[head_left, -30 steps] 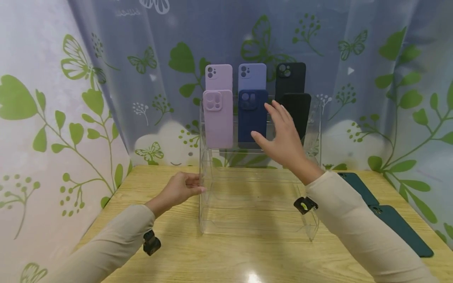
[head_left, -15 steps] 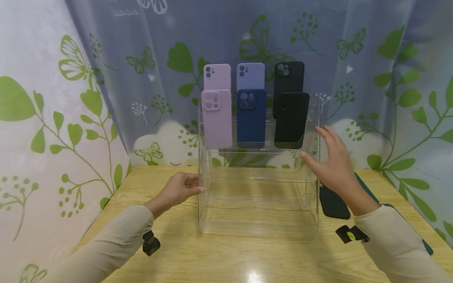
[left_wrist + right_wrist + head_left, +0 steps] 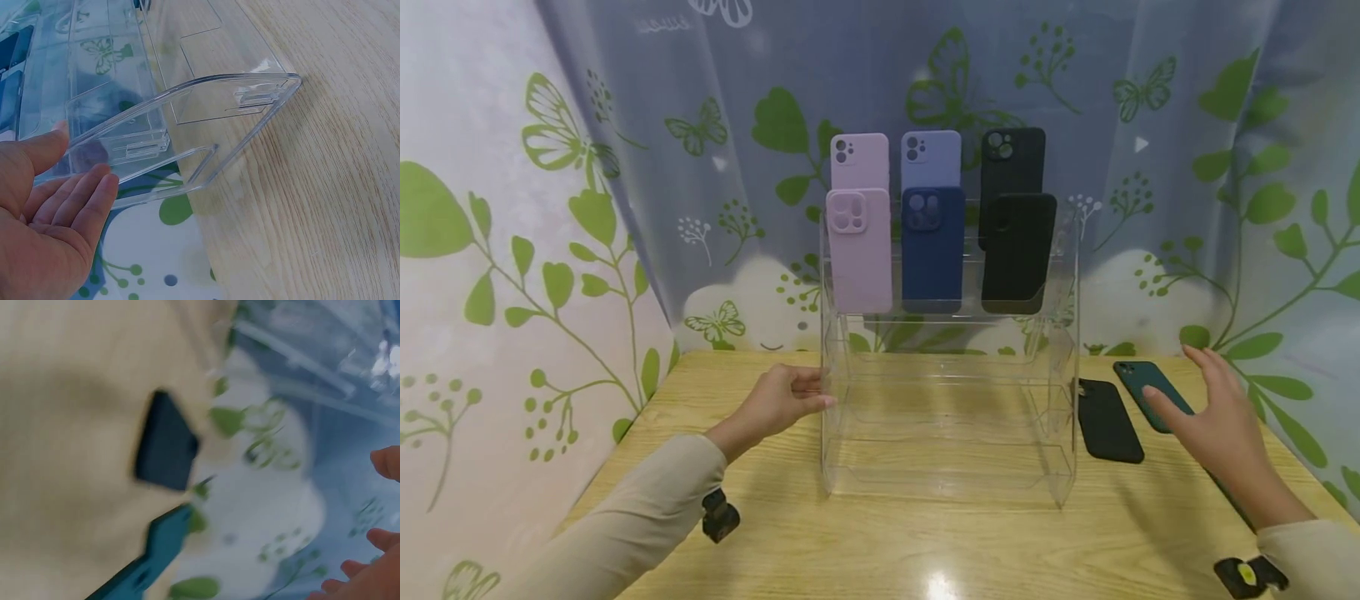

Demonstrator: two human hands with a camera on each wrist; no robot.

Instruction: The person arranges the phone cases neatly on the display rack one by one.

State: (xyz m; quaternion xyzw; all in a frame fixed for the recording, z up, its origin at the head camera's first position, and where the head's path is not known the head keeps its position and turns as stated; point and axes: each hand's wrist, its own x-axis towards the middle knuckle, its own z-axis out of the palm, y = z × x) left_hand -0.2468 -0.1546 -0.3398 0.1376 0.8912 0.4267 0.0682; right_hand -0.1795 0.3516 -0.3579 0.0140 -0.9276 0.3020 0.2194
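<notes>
Holding the clear stand [image 3: 880, 482] by its left side panel, my left hand [image 3: 772, 404] sits at eight o'clock with the edge between thumb and fingers. My right hand [image 3: 1225, 425], between three and four o'clock, is spread wide and has hold of nothing.

The black case [image 3: 1111, 421] lies flat at the stand's four o'clock; a green case [image 3: 1156, 379] lies at two o'clock from it. Six cases [image 3: 932, 262] stand upright on the top tiers.

I'd judge the loose cases light, a little bendy, matt enough not to slip and hard to break; I'd pinch one across its long edges. The stand looks stiff but light, so it may slide.

The head view mostly hides the second green case [image 3: 115, 586] under my arm; the right wrist view, though blurred, shows more. The left wrist view shows fingers which the panel partly blurs from above.
</notes>
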